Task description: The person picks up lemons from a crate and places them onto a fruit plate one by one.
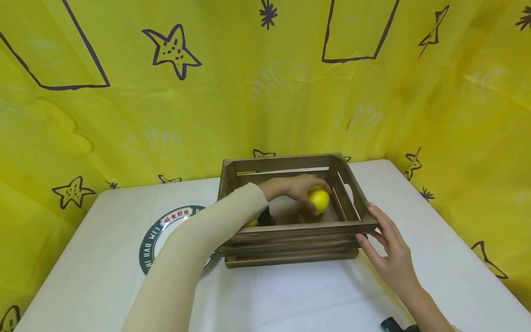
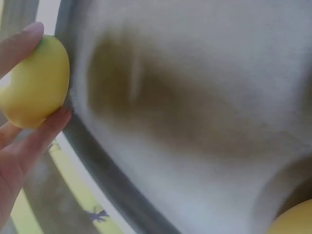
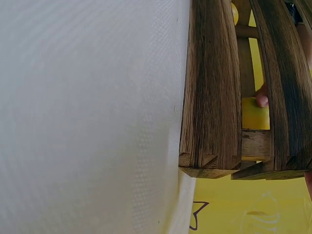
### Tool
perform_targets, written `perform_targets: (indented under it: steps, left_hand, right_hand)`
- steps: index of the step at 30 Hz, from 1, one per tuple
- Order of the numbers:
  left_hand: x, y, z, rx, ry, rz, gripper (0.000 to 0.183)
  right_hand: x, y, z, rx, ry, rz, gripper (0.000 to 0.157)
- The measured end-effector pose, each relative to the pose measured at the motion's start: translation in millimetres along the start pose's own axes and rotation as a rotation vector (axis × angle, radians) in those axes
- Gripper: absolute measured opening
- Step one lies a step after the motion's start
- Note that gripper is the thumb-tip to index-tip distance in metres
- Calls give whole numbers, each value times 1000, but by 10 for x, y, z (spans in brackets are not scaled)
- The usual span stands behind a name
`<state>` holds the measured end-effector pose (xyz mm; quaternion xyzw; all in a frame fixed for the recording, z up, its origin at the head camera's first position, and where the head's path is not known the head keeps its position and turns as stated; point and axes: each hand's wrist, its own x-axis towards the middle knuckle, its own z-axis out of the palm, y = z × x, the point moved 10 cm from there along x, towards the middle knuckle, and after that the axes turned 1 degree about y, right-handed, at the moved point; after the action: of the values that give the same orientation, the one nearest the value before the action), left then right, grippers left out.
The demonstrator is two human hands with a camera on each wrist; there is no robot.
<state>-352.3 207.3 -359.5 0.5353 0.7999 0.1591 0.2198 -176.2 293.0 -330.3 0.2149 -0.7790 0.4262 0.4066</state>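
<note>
My left hand (image 1: 300,188) reaches into a slatted brown wooden crate (image 1: 290,234) and grips a smooth, rounded yellow fruit (image 1: 319,199) near the right end. In the left wrist view, the thumb lies on the top of the fruit (image 2: 41,85) and fingers support it underneath. A second yellow fruit (image 1: 252,223) lies at the crate's left end, partly hidden by the left sleeve. At the near right corner of the crate, my right hand (image 1: 390,251) holds the rim, thumb at the front and fingers on the side. Through the slats the right wrist view shows the gripped fruit (image 3: 255,114).
Left of the crate, a white plate with a green lettered rim (image 1: 146,251) lies partly under the left forearm. A white cloth (image 1: 290,295) covers the table. Yellow patterned curtain (image 1: 232,106) hangs behind and along the sides.
</note>
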Motion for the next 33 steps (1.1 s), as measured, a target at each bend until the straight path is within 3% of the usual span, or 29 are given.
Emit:
perform_targets:
  steps: [3, 9, 15, 33]
  left_hand:
    - [-21, 39, -103, -39, 46, 28, 63]
    - [-46, 105, -287, 31, 124, 73, 64]
    - [-55, 136, -364, 23, 139, 96, 65]
    - [-122, 253, -543, -145, 209, 150, 67]
  right_hand:
    - [-5, 12, 0, -5, 0, 3, 69]
    - [-7, 23, 6, 1, -9, 4, 68]
    - [-9, 31, 8, 0, -7, 9, 69]
    - [26, -29, 2, 8, 21, -12, 68]
